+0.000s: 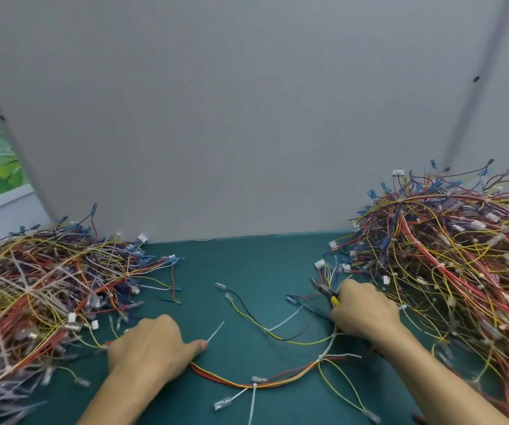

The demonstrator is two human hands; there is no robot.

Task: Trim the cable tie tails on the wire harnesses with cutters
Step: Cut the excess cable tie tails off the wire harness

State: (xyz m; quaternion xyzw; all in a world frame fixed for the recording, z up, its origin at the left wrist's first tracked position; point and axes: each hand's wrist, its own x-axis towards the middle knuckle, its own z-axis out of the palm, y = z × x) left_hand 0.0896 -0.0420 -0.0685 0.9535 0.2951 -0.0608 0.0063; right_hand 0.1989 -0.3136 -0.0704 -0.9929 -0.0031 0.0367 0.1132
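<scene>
- Left hand (152, 345): knuckles up, fingers curled down over one end of a wire harness (254, 385), gripping it against the green mat (247, 271); thumb stretched out toward the right hand.
- Harness: red, orange and yellow wires leave from under the left wrist side, sag in an arc toward the person, then rise to the right hand (366, 311). It lies flat on the mat between the two hands.
- Right hand: clenched round the yellow-handled cutters (327, 294), dark nose pointing up and away from the knuckles, toward the left hand's side (jaws too blurred to tell whether they are parted).
- Cable tie tails: one white tail (216, 331) sticks up just off the left thumb tip; a second (251, 406) hangs from the low point of the arc, nearer the person than either hand; a third (284, 322) lies just left of the right hand.
- Left heap of harnesses (47, 302) begins just outside the left hand; right heap (446, 256) crowds the back of the right hand and wrist.
- Grey panel (247, 118) stands beyond both hands.
</scene>
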